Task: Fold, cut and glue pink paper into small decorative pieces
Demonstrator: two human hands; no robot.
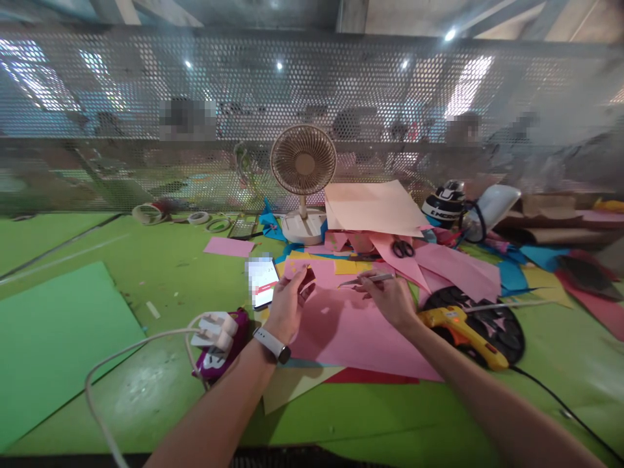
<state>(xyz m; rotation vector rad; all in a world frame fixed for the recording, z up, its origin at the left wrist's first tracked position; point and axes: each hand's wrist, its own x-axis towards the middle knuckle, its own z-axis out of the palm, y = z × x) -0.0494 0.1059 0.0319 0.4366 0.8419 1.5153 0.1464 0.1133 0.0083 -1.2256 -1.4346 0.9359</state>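
Note:
My right hand (383,292) is closed round a pair of slim metal tweezers (380,278), whose tips point left towards my other hand. My left hand (288,300), with a watch (272,344) on its wrist, is closed with the fingertips together. A tiny yellow bit shows at those fingertips, too small to name. Both hands are above a large pink paper sheet (361,331). Yellow paper strips (353,266) lie just beyond them. A lit phone (263,283) lies beside my left hand.
A yellow glue gun (463,335) rests on a black round tray (511,335) at right. At left are a power strip (219,364) with a white cable and green card (63,344). Behind stand a fan (303,162), scissors (402,249), paper piles and a perforated screen (195,162).

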